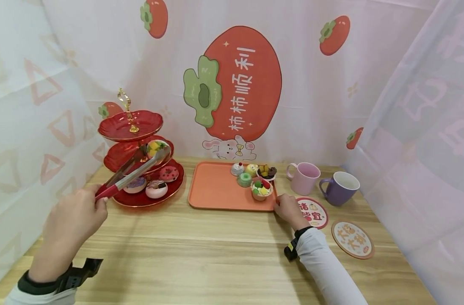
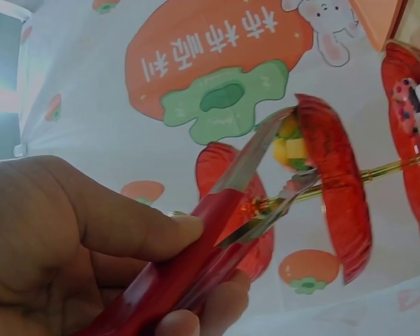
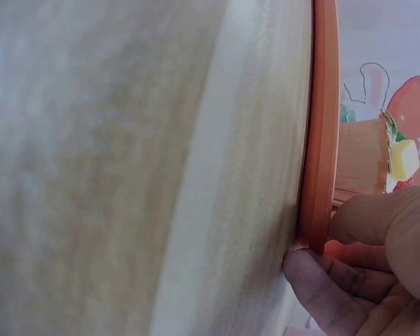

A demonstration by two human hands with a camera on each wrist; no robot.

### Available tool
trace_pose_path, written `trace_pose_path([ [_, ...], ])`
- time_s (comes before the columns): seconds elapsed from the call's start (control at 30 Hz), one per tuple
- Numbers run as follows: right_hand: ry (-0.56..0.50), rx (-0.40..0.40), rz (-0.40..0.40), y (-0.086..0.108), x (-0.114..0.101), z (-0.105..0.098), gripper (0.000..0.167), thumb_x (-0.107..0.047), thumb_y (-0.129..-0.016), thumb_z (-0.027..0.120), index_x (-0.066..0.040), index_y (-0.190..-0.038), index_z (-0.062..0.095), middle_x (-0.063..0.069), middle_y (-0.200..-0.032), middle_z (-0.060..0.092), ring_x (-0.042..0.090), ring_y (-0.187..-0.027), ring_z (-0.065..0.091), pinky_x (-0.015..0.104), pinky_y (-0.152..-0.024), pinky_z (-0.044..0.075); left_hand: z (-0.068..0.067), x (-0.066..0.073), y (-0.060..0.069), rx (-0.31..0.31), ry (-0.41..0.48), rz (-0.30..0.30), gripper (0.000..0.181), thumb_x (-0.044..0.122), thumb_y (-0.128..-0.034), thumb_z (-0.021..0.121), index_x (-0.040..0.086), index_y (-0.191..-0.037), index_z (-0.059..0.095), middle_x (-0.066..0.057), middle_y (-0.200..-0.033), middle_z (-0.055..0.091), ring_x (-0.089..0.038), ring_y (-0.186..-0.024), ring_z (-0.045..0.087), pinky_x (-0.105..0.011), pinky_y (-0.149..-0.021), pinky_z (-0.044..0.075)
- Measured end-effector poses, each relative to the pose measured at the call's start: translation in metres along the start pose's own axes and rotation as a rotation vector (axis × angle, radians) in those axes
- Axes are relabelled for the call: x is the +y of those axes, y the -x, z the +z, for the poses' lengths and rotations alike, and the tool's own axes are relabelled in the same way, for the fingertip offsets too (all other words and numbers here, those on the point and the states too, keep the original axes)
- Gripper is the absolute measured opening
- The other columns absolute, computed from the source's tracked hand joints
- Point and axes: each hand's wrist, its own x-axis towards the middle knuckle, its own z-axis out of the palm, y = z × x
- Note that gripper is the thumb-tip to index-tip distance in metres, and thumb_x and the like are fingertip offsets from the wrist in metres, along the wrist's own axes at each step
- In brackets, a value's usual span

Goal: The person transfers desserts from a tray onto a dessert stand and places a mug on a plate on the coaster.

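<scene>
My left hand grips red-handled metal tongs, whose tips are around a fruit-topped tart at the middle tier of the red stand. In the left wrist view the tart shows between the tong tips, beside a red tier. My right hand pinches the front right corner of the orange tray; the right wrist view shows thumb and fingers on its rim. Another fruit tart stands on the tray near that hand, with several small desserts behind it.
On the stand's bottom tier lie several doughnuts. Right of the tray stand a pink mug and a purple mug, with two round coasters in front. A printed cloth hangs behind and along both sides.
</scene>
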Motion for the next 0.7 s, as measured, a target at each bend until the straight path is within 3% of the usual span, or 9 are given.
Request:
trace_pose_path([
  [0.3,0.0,0.003,-0.002,0.0,-0.001,0.0,0.03,-0.004,-0.082,0.061,-0.008,-0.055,0.048,-0.001,-0.049,0.038,0.012,-0.043,0.04,0.025,-0.045,0.03,-0.018,0.002,-0.011,-0.067,-0.067,0.007,0.023,-0.002,-0.0717,0.052,-0.006,-0.094,0.059,-0.019,-0.068,0.053,-0.035,-0.052,0.047,-0.045,-0.038,0.032],
  [0.7,0.03,0.024,-0.04,-0.001,0.001,0.001,0.034,-0.004,-0.08,0.062,-0.01,-0.052,0.044,-0.003,-0.049,0.036,0.013,-0.046,0.039,0.026,-0.046,0.029,-0.01,-0.013,-0.004,-0.172,0.02,-0.029,0.028,0.002,-0.0763,0.059,-0.013,-0.099,0.057,-0.011,-0.064,0.052,-0.025,-0.054,0.043,-0.034,-0.043,0.032],
])
